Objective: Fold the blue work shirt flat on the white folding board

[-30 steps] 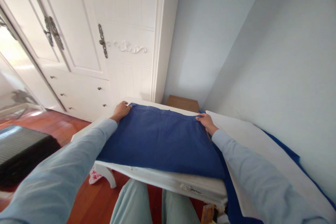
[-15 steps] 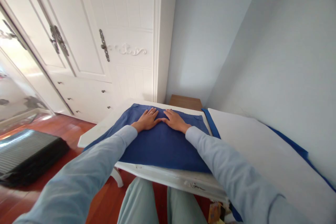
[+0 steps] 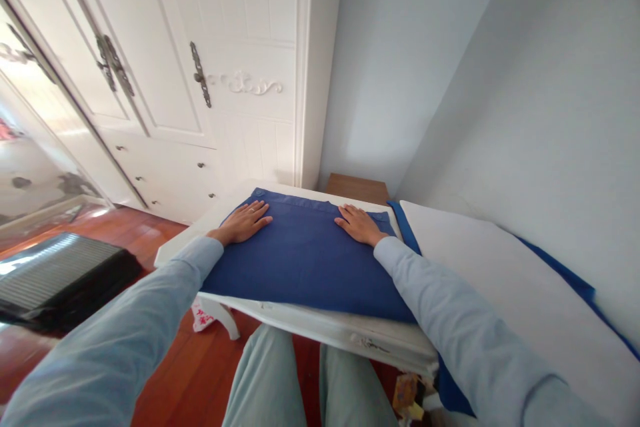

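A dark blue cloth (image 3: 315, 260) lies spread flat over a white table (image 3: 320, 324), its near edge close to the table's front. Along its far edge runs a band with what look like button tabs at the corners. My left hand (image 3: 246, 221) rests palm down on the cloth's left part, fingers stretched out, a ring on one finger. On the right part, my right hand (image 3: 359, 223) also lies flat with its fingers extended. The hands are well apart and neither grips the fabric.
To the right stands a white board or sheet (image 3: 500, 280) with more blue cloth (image 3: 555, 270) under it. A white wardrobe (image 3: 240, 27) rises behind the table, and a brown wooden box (image 3: 357, 188) sits in the corner. A black ribbed suitcase (image 3: 70, 280) lies on the floor at left.
My hands have slid apart from the middle of the cloth, the left one leftward and the right one rightward. The cloth's left side now looks straighter.
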The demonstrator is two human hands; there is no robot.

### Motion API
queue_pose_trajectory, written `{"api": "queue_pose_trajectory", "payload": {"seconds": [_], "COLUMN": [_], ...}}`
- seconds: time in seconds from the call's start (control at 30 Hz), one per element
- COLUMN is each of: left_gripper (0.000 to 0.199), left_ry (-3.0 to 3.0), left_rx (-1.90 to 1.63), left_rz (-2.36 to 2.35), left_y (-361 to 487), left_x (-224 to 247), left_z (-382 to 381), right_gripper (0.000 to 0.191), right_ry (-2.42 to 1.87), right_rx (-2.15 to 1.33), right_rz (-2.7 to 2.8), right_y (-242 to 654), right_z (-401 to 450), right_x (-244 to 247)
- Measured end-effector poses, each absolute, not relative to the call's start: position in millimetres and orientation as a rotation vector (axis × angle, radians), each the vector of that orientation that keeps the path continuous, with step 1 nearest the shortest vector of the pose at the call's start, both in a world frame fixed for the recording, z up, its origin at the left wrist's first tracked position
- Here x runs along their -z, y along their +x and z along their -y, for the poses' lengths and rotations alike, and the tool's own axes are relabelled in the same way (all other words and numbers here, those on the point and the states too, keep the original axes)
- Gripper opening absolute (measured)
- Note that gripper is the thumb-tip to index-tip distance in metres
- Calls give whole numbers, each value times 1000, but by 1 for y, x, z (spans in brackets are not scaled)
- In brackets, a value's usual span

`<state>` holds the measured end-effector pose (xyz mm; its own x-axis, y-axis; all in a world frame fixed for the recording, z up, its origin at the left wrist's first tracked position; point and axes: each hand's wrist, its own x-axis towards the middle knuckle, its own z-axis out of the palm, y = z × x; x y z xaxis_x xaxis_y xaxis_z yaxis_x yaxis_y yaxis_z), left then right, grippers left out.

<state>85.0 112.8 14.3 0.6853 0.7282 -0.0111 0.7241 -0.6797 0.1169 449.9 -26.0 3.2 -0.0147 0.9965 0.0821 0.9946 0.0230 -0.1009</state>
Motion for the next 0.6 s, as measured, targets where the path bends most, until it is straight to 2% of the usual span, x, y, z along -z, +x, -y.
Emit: {"api": "queue_pose_trajectory", "payload": {"seconds": [0.23,0.6], "left_gripper": [78,75], "left_ry": [2746,2780], "left_rx": [-59,22], "left_rz": [-1261,-1339], "left_y": [61,68], "left_x": [-13,-20], "left_z": [-115,-105], "right_gripper": [76,76], "right_ry": [-2138,-2205], "right_rx": [8,2], "right_rz": [2188,2214], "right_y": [452,447], "right_z": [25,27], "right_x": [-2,-5]}}
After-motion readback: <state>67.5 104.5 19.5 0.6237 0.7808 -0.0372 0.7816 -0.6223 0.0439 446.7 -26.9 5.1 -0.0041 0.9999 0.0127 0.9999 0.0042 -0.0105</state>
